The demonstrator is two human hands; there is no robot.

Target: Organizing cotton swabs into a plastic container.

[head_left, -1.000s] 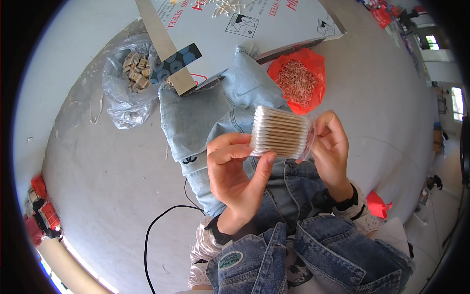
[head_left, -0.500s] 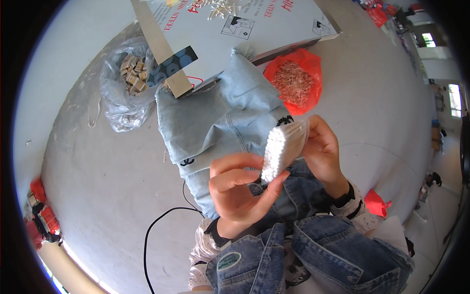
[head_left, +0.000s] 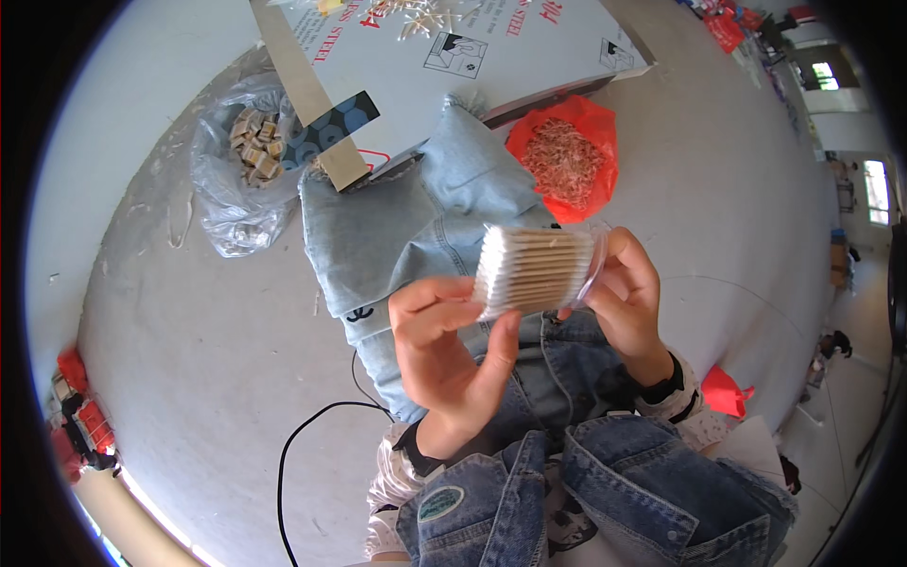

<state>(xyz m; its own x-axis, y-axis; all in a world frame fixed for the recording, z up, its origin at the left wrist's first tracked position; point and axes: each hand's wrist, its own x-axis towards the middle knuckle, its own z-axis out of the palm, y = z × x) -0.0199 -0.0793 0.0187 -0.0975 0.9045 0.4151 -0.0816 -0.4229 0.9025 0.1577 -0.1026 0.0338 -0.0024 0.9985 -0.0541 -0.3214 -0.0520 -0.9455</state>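
Observation:
A flat bundle of cotton swabs (head_left: 539, 269), with pale wooden sticks and white tips, is held up in front of me above my lap. My left hand (head_left: 439, 345) is closed on its white-tipped end, thumb below and fingers at the side. My right hand (head_left: 628, 298) grips the other end, where a clear plastic wrapper (head_left: 597, 260) surrounds the sticks. Part of that end is hidden by the fingers. Light blue denim (head_left: 378, 227) lies beneath the bundle.
Ahead stands a low printed panel (head_left: 529, 71) with loose cotton swabs (head_left: 416, 19) on it. A clear plastic bag (head_left: 236, 227) of small bundles sits at its left, a red bag (head_left: 605, 184) of loose thin pieces at its right. A black cable (head_left: 282, 463) curves along the floor.
The bundle has turned from showing its white tips end-on to showing the flat side with the wooden sticks. Both hands shifted slightly with it, the left a little leftward.

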